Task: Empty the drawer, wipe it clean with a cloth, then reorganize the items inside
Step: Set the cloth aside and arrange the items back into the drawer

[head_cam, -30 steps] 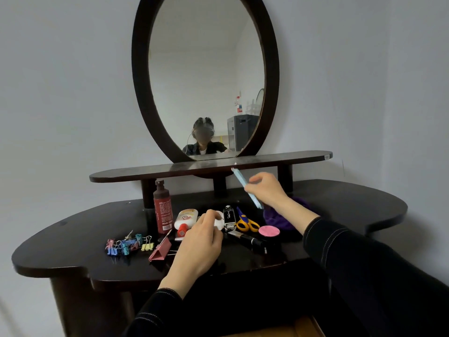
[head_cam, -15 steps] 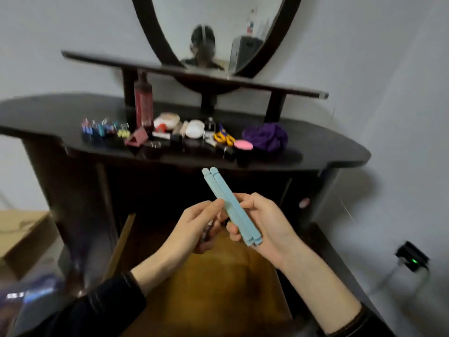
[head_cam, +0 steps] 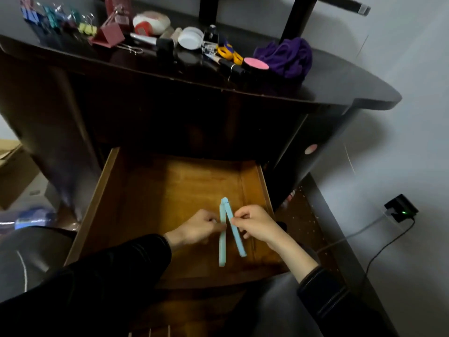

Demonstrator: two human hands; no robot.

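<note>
Fingers (head_cam: pixel 239 218) of the right hand (head_cam: pixel 256 224) pinch one arm of the light-blue clip (head_cam: pixel 223 242), and the left hand (head_cam: pixel 194 228) pinches the other arm, the two arms splayed in a narrow V joined at the far end. Clip and hands sit over the right part of the pulled-out wooden drawer (head_cam: pixel 150 203); contact with the wood cannot be determined. Above, the dark desk (head_cam: pixel 340 88) carries binder clips (head_cam: pixel 56 18), yellow-handled scissors (head_cam: pixel 229 53), a pink-lidded jar (head_cam: pixel 256 64) and a purple cloth (head_cam: pixel 286 55).
</note>
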